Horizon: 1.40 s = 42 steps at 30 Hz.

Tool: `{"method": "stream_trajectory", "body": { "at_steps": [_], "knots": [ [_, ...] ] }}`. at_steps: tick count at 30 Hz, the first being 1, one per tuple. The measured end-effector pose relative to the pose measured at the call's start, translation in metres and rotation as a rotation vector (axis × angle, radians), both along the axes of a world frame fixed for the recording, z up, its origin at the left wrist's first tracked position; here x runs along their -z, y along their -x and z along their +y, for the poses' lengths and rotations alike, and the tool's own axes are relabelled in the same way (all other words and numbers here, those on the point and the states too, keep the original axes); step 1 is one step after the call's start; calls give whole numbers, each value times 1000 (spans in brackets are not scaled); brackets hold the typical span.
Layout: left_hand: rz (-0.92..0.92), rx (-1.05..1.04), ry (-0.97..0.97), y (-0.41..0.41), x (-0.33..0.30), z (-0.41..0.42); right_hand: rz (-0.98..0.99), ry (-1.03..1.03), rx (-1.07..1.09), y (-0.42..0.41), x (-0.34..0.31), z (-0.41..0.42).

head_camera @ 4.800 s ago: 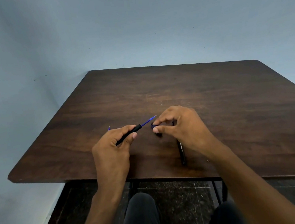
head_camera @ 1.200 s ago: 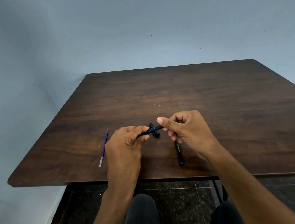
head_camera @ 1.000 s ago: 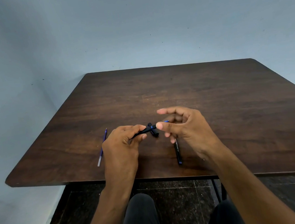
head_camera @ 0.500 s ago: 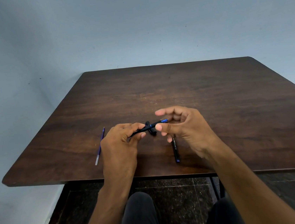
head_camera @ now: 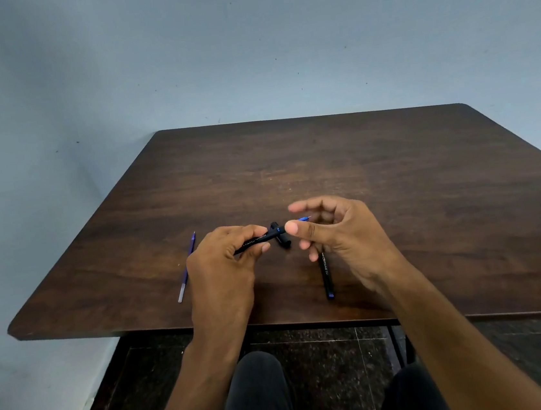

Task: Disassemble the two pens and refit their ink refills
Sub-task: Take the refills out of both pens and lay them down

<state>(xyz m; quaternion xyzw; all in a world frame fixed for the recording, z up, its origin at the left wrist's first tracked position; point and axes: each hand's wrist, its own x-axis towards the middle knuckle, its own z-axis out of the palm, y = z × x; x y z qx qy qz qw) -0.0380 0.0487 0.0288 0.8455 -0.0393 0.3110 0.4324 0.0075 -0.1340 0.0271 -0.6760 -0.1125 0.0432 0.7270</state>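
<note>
You sit at a dark wooden table [head_camera: 376, 172] set against a pale blue wall [head_camera: 243, 39], both bare hands raised just over its near half. Your left hand [head_camera: 222, 271] is closed around a black pen barrel [head_camera: 259, 238], pinching it between thumb and fingers so it points toward 2 o'clock; white lettering runs along its side. A blue refill tip [head_camera: 304, 218] sticks out past the barrel's far end. Your right hand [head_camera: 336, 231] meets that end from 3 o'clock, its thumb pressed at the barrel's front, forefinger lifted and curled above the tip, the other fingers loosely spread; whether the thumb and a hidden finger actually pinch the pen cannot be told from this angle. Behind the barrel, a short black pen piece [head_camera: 282, 237] lies on the table, partly hidden. The second black pen [head_camera: 326, 276] lies flat on the table under your right hand at 5 o'clock from the held barrel, running roughly 12 to 6 with a blue end nearest you. A loose blue ink refill [head_camera: 187, 268] lies well apart at 9 o'clock, beside your left hand, its pale end toward the table's near edge. Your dark-trousered knees [head_camera: 257, 398] show below the edge, over dark floor tiles [head_camera: 334, 359].
</note>
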Motion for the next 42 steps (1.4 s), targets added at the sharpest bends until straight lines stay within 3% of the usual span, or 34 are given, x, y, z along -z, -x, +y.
{"method": "stream_trajectory", "body": {
  "at_steps": [2,11,16,35,38,42],
  "knots": [
    [11,-1,3,-1,1,1,34,-87,-48,-1,2,-2],
    [22,-16,31,-4,7,1,16,-48,40,-5,9,4],
    [39,-3,69,-4,7,2,66,-199,-62,-6,10,4],
    [32,-51,42,-2,6,1,85,-117,141,-5,5,22],
    [89,-67,130,-2,7,8,76,5,120,-4,-1,20],
    [149,-138,155,-1,5,19,15,519,272,-12,-12,25]
  ]
}}
